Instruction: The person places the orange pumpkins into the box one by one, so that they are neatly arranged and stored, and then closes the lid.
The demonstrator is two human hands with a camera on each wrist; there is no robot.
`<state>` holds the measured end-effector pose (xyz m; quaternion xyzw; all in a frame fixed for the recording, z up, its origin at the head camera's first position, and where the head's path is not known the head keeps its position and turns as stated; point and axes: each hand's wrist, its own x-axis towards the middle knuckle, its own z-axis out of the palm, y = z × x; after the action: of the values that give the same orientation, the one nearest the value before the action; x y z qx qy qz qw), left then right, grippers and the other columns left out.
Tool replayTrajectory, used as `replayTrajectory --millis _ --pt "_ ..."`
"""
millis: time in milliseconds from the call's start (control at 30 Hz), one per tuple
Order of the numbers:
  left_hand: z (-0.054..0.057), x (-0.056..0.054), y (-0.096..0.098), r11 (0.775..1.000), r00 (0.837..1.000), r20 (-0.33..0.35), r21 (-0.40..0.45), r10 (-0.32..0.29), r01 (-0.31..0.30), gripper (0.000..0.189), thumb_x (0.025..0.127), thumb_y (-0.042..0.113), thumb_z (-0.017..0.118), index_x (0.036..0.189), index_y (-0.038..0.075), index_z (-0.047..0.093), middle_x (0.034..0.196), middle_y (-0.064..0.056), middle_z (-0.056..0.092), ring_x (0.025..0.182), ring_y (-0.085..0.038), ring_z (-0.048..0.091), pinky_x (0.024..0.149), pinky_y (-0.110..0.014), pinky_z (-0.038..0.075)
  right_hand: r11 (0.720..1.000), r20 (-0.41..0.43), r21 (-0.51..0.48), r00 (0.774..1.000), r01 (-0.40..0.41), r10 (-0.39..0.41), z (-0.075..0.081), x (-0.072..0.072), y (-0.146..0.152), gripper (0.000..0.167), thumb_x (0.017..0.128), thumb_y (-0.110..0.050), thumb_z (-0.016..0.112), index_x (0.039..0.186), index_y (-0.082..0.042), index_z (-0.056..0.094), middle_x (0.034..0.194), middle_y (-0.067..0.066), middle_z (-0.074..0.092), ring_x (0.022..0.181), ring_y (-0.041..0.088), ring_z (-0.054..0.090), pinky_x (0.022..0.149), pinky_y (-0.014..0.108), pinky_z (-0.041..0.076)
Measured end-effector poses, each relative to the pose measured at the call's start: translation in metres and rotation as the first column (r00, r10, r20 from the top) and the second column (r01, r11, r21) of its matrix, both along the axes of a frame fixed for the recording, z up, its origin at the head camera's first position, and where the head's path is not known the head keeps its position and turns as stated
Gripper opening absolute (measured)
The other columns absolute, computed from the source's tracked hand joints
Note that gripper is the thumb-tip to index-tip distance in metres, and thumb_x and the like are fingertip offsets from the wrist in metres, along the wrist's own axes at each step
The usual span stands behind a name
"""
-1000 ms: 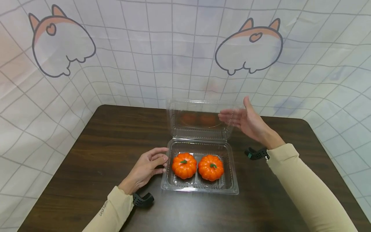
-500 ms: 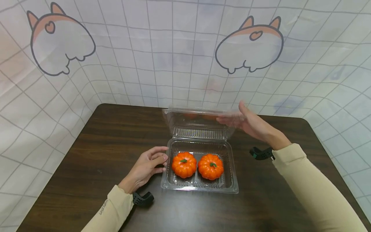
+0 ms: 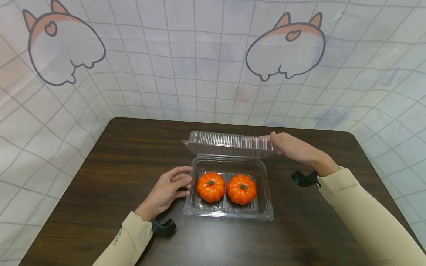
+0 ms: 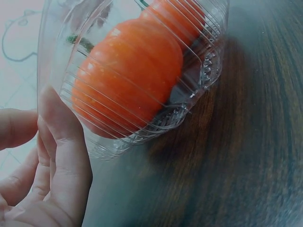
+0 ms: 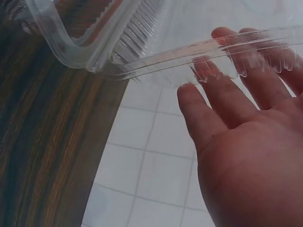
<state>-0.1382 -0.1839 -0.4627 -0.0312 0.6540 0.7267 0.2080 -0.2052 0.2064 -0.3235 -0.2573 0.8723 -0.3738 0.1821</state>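
A clear plastic clamshell container stands on the table with two small orange pumpkins inside, a left pumpkin and a right pumpkin, both green-stemmed. Its hinged lid leans partly lowered over the back edge. My left hand pinches the container's left rim between thumb and fingers, as the left wrist view shows at the fingers. Behind the lid's right side, my right hand touches it with straight, spread fingers; the head view partly hides those fingertips.
A dark wooden table holds the container near its middle. Behind it hangs a white grid-patterned cloth with cartoon animal drawings, close to the table's back edge. A dark band sits at each wrist.
The lid has swung from near upright forward and down toward the base, and my right hand has moved lower with it. My left hand and the pumpkins stay in place.
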Motion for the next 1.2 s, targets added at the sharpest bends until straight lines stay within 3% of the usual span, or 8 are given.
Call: replayTrajectory --millis 33,67,133,233,300,500,733,1200 --pt "0.000 0.000 0.000 1.000 1.000 -0.001 0.000 -0.001 0.001 0.050 0.100 0.017 0.070 0.147 0.011 0.052 0.105 0.003 0.067 0.092 -0.015 0.062 0.079 -0.025 0.063 1.000 -0.044 0.008 0.999 -0.013 0.013 0.000 0.000 -0.001 0.079 0.108 -0.063 0.018 0.108 0.000 0.065 0.062 0.004 0.015 0.056 0.020 0.011 0.057 0.033 0.024" --pt "0.000 0.000 0.000 1.000 1.000 -0.002 0.001 -0.002 0.002 0.051 0.100 0.018 0.070 0.147 0.010 0.052 0.105 0.003 0.067 0.092 -0.015 0.062 0.079 -0.025 0.063 0.999 -0.070 0.006 0.997 -0.035 0.036 -0.001 0.001 0.000 0.074 0.109 -0.060 0.018 0.121 -0.006 0.067 0.062 -0.004 0.017 0.056 0.011 0.013 0.057 0.030 0.025" --pt "0.001 0.000 0.000 1.000 1.000 -0.004 0.002 -0.005 0.005 0.051 0.100 0.018 0.070 0.147 0.010 0.051 0.104 0.003 0.067 0.092 -0.015 0.062 0.079 -0.025 0.063 0.996 -0.115 0.018 0.989 -0.088 0.089 -0.002 0.004 0.001 0.068 0.112 -0.053 0.017 0.133 -0.011 0.067 0.064 -0.011 0.047 0.062 -0.004 0.040 0.065 0.022 0.038" --pt "0.000 0.000 0.000 1.000 1.000 -0.010 0.009 -0.011 0.012 0.052 0.100 0.019 0.069 0.147 0.010 0.050 0.104 0.004 0.067 0.091 -0.014 0.062 0.079 -0.024 0.062 0.988 -0.142 0.018 0.978 -0.150 0.152 -0.006 0.008 0.002 0.057 0.115 -0.040 0.017 0.151 -0.018 0.055 0.110 0.001 0.075 0.109 0.001 0.065 0.091 0.017 0.047" --pt "0.000 0.001 0.000 1.000 1.000 -0.013 0.015 -0.015 0.015 0.052 0.101 0.019 0.069 0.148 0.009 0.050 0.104 0.004 0.066 0.091 -0.013 0.062 0.079 -0.024 0.062 0.984 -0.157 0.021 0.972 -0.175 0.176 -0.009 0.012 0.003 0.051 0.116 -0.033 0.020 0.155 -0.019 0.049 0.151 0.002 0.060 0.143 0.010 0.052 0.111 0.014 0.040" --pt "-0.002 0.000 0.000 1.000 1.000 -0.010 0.013 -0.012 0.013 0.053 0.100 0.020 0.069 0.148 0.009 0.049 0.103 0.004 0.066 0.090 -0.013 0.062 0.079 -0.025 0.062 0.985 -0.215 0.022 0.961 -0.173 0.174 -0.020 0.020 0.004 0.046 0.114 -0.030 0.035 0.157 -0.017 0.045 0.161 0.008 0.048 0.143 0.031 0.054 0.109 0.027 0.047" --pt "-0.002 -0.001 0.001 0.999 1.000 0.002 0.026 -0.019 0.019 0.056 0.100 0.019 0.070 0.149 0.007 0.046 0.104 0.005 0.068 0.090 -0.012 0.062 0.079 -0.024 0.063 0.980 -0.327 0.052 0.924 -0.193 0.199 -0.032 0.032 0.005 0.071 0.104 -0.069 0.032 0.158 -0.024 0.043 0.167 0.008 0.038 0.152 0.034 0.042 0.114 0.062 0.043" --pt "-0.002 -0.001 0.001 0.999 0.999 -0.016 0.029 -0.035 0.036 0.059 0.100 0.022 0.070 0.151 0.007 0.044 0.119 0.003 0.069 0.097 -0.013 0.067 0.083 -0.026 0.063 0.960 -0.408 0.172 0.871 -0.219 0.272 -0.051 0.048 0.002 0.081 0.097 -0.072 0.051 0.162 -0.025 0.036 0.169 0.003 0.037 0.158 0.031 0.033 0.117 0.066 0.039"
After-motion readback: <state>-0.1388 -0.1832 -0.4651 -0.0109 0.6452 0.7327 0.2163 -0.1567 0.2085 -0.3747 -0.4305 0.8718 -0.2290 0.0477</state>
